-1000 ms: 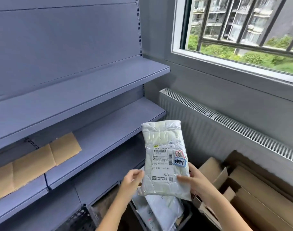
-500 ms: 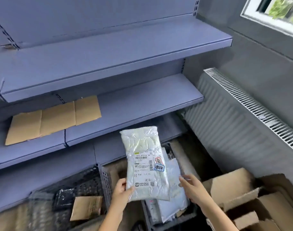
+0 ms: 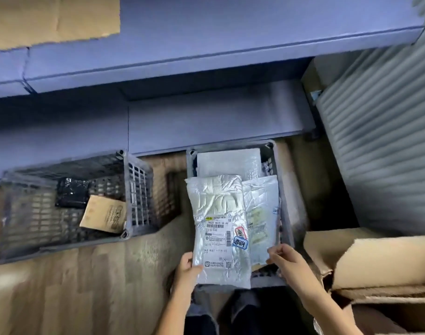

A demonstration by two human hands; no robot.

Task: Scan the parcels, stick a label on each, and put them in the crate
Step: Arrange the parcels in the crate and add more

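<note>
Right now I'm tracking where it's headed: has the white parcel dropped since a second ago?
Yes: the white parcel went down, from level with the middle shelf to below the bottom shelf, over the right crate.

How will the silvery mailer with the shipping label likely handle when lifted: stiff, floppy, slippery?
Probably semi-stiff: the mailer looks fairly flat though the left hand holds only one bottom corner. Likely light, for the same reason. Its glossy, wrinkled film may be slippery in a loose grip.
</note>
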